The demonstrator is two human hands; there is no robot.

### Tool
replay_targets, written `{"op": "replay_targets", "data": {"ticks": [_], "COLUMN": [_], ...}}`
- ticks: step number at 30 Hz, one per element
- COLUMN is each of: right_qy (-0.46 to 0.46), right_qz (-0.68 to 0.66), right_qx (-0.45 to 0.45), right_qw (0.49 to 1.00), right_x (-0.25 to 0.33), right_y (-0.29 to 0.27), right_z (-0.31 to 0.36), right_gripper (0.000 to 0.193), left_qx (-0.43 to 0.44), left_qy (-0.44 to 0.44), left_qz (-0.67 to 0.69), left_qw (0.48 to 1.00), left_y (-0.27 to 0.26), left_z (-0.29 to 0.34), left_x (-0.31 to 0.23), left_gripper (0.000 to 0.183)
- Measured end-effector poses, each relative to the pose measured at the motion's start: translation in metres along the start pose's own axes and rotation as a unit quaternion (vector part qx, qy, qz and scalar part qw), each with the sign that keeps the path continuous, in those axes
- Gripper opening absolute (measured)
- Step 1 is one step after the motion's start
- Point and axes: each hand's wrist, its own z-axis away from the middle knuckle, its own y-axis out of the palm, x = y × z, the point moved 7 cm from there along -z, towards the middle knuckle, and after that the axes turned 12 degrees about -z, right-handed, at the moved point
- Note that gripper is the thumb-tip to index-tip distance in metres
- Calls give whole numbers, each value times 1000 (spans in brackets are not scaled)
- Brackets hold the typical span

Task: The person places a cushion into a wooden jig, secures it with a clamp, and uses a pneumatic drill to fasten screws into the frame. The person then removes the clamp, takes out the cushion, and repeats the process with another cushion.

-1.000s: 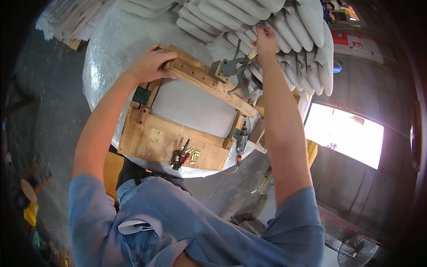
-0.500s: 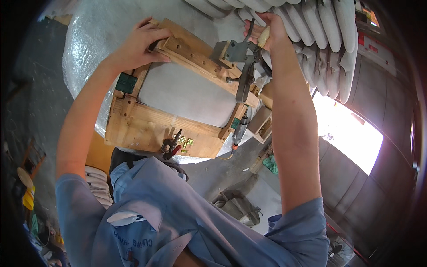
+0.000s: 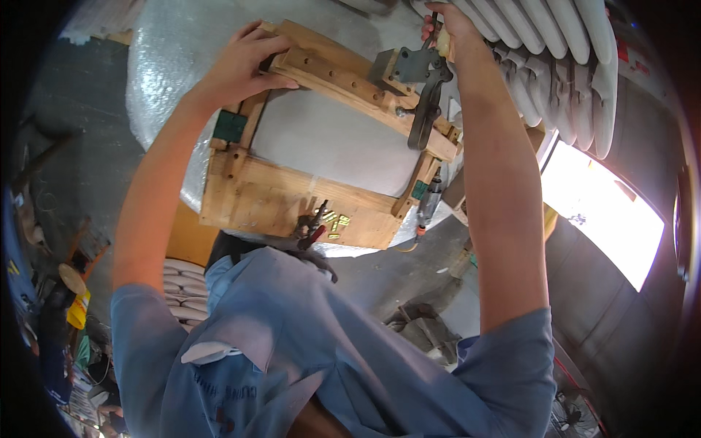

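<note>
A flat grey panel lies inside a wooden frame jig. My left hand is wrapped over the left end of the jig's far wooden rail, thumb on the near side. At the rail's right end a dark metal toggle clamp is mounted, its rubber-tipped bolt close to the wood. My right hand is closed round the clamp's upright lever, partly hidden at the top edge. On the jig's near board stand a small red-handled clamp and several short brass-coloured pieces.
A power screwdriver with an orange end lies along the jig's right side. Bubble wrap covers the surface beneath. Grey curved cushion-like parts hang or stack at the upper right. More grey parts are piled at the lower left.
My view has shifted, so the jig and both arms appear further right. The right hand's fingers, looser before, now curl round the clamp lever. My left hand keeps its place on the rail.
</note>
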Motion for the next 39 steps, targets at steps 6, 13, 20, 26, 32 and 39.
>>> {"op": "replay_targets", "data": {"ticks": [6, 13, 20, 26, 32, 39], "right_qy": [-195, -477, -180, -121, -69, -65], "right_qz": [54, 48, 197, 240, 268, 280], "right_qx": [-42, -302, -497, -476, -482, -484], "right_qw": [978, 824, 826, 838, 831, 826], "right_x": [17, -66, -247, -222, -232, -225], "right_y": [-5, -142, -245, -201, -195, -201], "right_z": [66, 228, 194, 213, 216, 214], "right_gripper": [48, 38, 34, 31, 27, 32], "left_qx": [-83, -189, -111, -32, -75, -83], "left_qy": [7, -268, -411, -486, -433, -434], "left_qz": [-124, -71, -129, -124, -123, -103], "left_qw": [989, 942, 896, 864, 890, 891], "left_y": [-2, 24, 38, 34, 42, 42], "left_z": [6, 58, 49, 50, 55, 45], "left_x": [-23, -19, -25, -24, -19, -34], "left_gripper": [77, 76, 69, 70, 74, 72]}}
